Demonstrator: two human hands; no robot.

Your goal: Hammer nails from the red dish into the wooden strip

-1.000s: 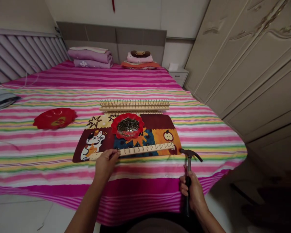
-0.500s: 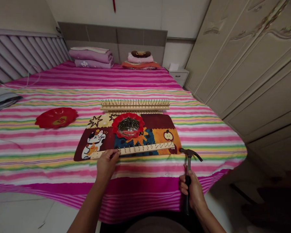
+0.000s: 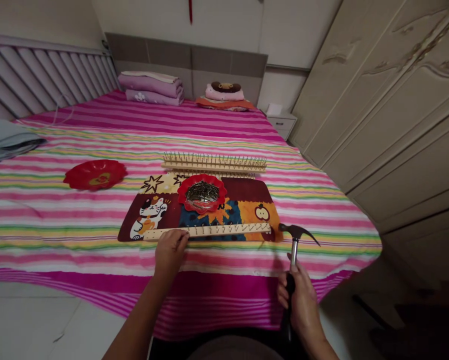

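My right hand (image 3: 301,295) is closed around the black handle of a claw hammer (image 3: 295,233), its head raised by the right end of a wooden strip (image 3: 224,230). Nails stand in a row along the strip, and a few holes show at its left end. My left hand (image 3: 171,250) is closed at the strip's left part, fingertips pinched together on it; whether they grip the strip or a nail is too small to tell. Under the strip lies a patterned mat (image 3: 134,210) with a cat picture. A red scalloped dish (image 3: 183,197) full of nails sits on the mat.
Behind the mat lie wooden strips (image 3: 213,164) bristling with nails. A red plate (image 3: 78,176) rests to the left on the striped bedspread (image 3: 59,225). Folded bedding (image 3: 153,90) is by the headboard, grey cloth (image 3: 7,140) at far left. A wardrobe (image 3: 389,110) stands on the right.
The view has shifted slightly, so the scene sits a little further right. The hammer head has tilted a little; both hands keep about the same place by the strip.
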